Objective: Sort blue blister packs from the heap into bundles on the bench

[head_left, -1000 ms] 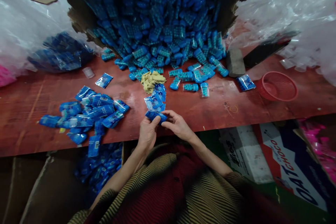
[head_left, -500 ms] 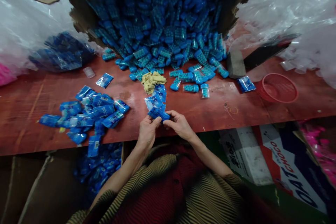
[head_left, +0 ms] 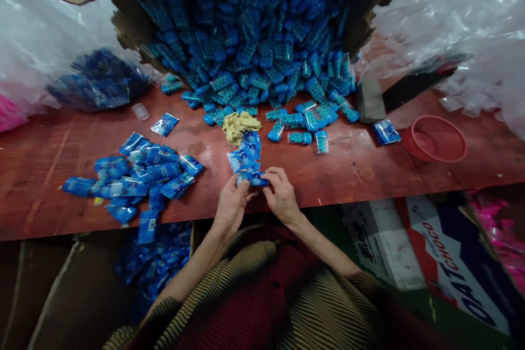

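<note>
Between my two hands, over the front edge of the red table [head_left: 336, 180], is a blue printed sachet [head_left: 252, 179]. My left hand [head_left: 232, 202] is closed on its left end, thumb on top. Fingers of my right hand [head_left: 282, 194] pinch the right end. Whether anything is inside the sachet I cannot tell. Just beyond lie flat blue sachets [head_left: 241, 159], partly under a crumpled yellow cloth [head_left: 240, 127]. To the left is a heap of plump blue sachets [head_left: 139, 175].
A torn-open carton [head_left: 127, 27] spills clear bottles with blue caps and blue beads [head_left: 283, 54]. On the right stand a red basket [head_left: 437, 139] and a grey block [head_left: 370, 101]. More sachets [head_left: 164, 257] fill a container below the table's left front edge.
The sachet has turned from slanted to nearly level and looks narrower now. My right hand's fingers have shifted up along its right end.
</note>
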A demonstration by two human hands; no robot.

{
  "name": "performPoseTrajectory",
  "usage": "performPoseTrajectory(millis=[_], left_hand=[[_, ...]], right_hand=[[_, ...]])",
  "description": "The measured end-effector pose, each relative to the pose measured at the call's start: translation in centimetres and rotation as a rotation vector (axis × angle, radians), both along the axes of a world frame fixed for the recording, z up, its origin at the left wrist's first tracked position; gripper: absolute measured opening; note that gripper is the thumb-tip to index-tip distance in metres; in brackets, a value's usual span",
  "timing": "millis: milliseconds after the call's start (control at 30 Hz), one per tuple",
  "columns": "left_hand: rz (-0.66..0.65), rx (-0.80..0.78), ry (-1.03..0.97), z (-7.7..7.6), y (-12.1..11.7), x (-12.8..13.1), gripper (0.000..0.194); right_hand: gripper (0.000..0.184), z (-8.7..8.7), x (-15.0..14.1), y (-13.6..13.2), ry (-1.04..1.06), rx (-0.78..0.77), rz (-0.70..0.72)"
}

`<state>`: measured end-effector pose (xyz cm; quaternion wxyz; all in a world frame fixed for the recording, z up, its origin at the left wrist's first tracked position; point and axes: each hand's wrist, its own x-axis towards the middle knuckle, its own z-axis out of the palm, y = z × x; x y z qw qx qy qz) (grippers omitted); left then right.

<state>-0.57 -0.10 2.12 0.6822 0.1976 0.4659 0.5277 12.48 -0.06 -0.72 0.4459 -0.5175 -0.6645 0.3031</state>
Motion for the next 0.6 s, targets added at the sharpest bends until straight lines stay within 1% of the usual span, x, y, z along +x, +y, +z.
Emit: performPoseTrajectory(millis=[67,133,200,267,333,367,433,500,600], left_hand=[[-0.008,-0.007,-0.052,0.2,0.1,-0.2,0.031],[0.008,-0.035,-0.057,0.2,0.3,-0.5,0.03],[0.018,-0.063,-0.049,0.1,0.4,-0.7,0.031],[0.025,-0.063,-0.034,-0.1,0.5,-0.8,0.033],[0.024,-0.043,-0.018,-0.2,0.5,-0.6,0.033],[0.026,-0.031,-0.009,-0.2,0.4,-0.5,0.032],[0.025,-0.019,0.006,-0.2,0.3,-0.2,0.032],[0.012,-0.025,0.018,-0.2,0.2,0.0,0.029],[-0.017,-0.046,0.042,-0.1,0.1,0.0,0.026]], right_hand=[[0.029,-0.2,0.0,0.0,-0.044,0.031,0.036],[0.03,-0.2,0.1,0.1,0.038,-0.027,0.071],[0.028,0.0,0.3,0.4,0.232,-0.184,0.102],[0.034,0.2,0.5,0.9,0.437,-0.384,0.157],[0.042,0.4,0.6,1.3,0.539,-0.541,0.223],[0.041,0.4,0.6,1.4,0.552,-0.588,0.236],[0.033,0.5,0.3,1.5,0.557,-0.64,0.199],[0.026,0.5,-0.2,1.3,0.564,-0.65,0.11],[0.025,0.4,-0.9,0.9,0.57,-0.626,0.013]])
